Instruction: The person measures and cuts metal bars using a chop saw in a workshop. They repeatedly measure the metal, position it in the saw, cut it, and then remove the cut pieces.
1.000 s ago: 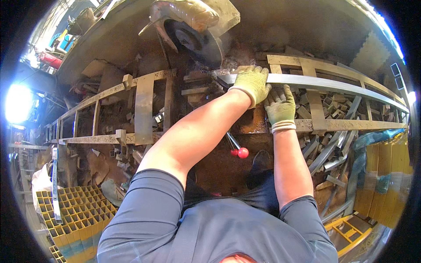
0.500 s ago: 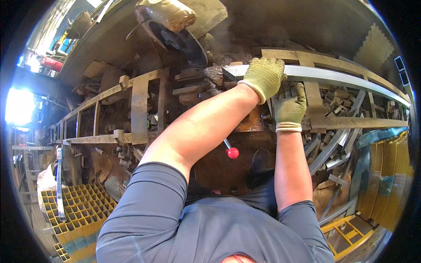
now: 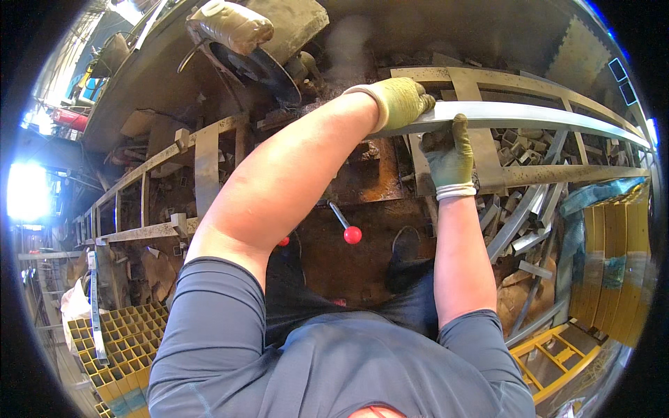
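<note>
A long silver metal bar (image 3: 543, 113), square-edged and shiny, runs from the middle of the view out to the far right. My left hand (image 3: 403, 103), in a yellow-green glove, is closed over the bar near its left end and hides part of it. My right hand (image 3: 449, 159), gloved alike, is just below and to the right; its thumb stands up against the bar's near side, while its fingers curl under the bar and are partly hidden. Left of my left hand stands a cutting machine with a dark round disc (image 3: 254, 73) under a brownish cover.
A metal frame support (image 3: 575, 173) with crossbars lies under the bar; another frame (image 3: 139, 232) stretches left. Offcuts (image 3: 526, 148) are heaped beneath. A red-knobbed lever (image 3: 352, 235) sticks up before me. Stacked yellow tubes stand lower left (image 3: 122, 341) and right (image 3: 606, 272).
My left hand now covers the bar's left end, which earlier stuck out past it. My right thumb has come up against the bar. The whole view has shifted, with the disc further left.
</note>
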`<state>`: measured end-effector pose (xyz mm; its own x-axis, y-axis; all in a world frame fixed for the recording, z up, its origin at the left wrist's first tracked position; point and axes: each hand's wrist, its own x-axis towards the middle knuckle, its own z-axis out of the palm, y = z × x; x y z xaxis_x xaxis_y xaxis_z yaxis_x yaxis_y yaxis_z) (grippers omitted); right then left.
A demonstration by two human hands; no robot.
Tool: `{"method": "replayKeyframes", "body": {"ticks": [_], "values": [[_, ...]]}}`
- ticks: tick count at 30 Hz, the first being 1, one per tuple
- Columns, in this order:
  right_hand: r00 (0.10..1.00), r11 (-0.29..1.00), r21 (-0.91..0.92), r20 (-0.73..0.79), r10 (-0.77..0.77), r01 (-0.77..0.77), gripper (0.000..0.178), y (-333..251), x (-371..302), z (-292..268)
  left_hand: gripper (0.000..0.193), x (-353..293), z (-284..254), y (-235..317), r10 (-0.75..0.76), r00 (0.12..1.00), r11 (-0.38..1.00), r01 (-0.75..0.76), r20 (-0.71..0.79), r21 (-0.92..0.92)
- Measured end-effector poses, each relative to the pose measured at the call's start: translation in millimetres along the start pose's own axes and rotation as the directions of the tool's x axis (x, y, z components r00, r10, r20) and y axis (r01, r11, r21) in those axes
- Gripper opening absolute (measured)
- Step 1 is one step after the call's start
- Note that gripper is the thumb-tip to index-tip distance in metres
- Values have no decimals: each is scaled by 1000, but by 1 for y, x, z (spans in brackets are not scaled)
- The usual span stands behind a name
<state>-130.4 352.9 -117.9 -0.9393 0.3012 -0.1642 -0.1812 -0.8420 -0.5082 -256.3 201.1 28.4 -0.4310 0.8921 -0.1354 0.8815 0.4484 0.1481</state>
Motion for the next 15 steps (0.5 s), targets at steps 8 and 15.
{"method": "replayKeyframes", "body": {"ticks": [8, 15], "values": [[999, 992, -120, 33, 42, -38, 49, 10, -25, 17, 69, -83, 2, 56, -215, 961, 975, 200, -173, -101], [997, 843, -534, -69, 29, -61, 63, 57, -56, 28, 61, -169, 55, 20, -100, 901, 988, 139, -422, 63]]}}
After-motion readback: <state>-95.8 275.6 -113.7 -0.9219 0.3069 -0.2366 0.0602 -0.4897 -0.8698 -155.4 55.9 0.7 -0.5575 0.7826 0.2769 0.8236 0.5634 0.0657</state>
